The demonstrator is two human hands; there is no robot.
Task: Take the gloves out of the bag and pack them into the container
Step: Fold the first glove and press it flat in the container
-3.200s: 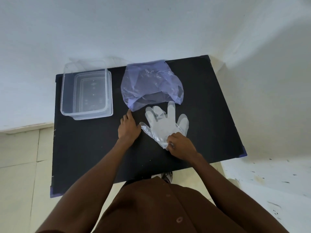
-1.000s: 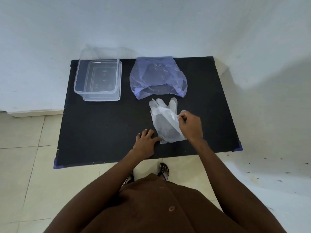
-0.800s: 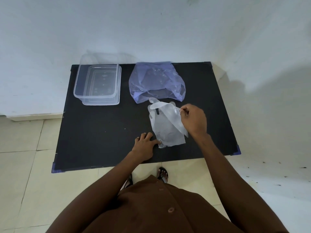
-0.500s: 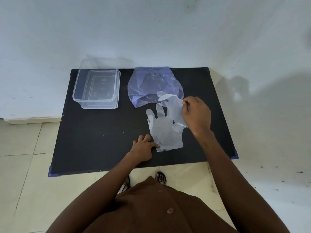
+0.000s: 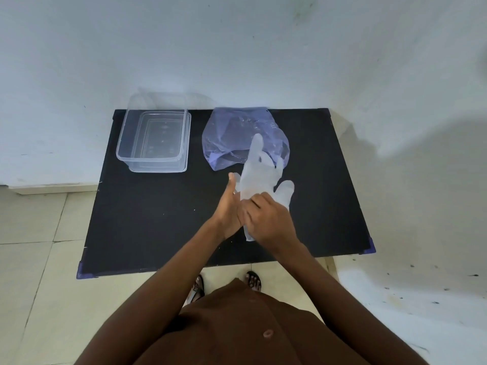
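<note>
Your fingers (image 5: 254, 204) of the right hand (image 5: 268, 219) are curled over the gloves (image 5: 259, 175), pressing them against your open left hand (image 5: 230, 209).

Half a second ago your right hand held 1 glove lifted by its edge while the left pinned the other flat; now both hands have met over the black table (image 5: 147, 219) near its front edge, so the pair seems gathered for folding. The clear container (image 5: 123, 143) sits empty at the back left corner, the purple bag (image 5: 232, 133) beside it. No brand, label or writing is readable anywhere.
</note>
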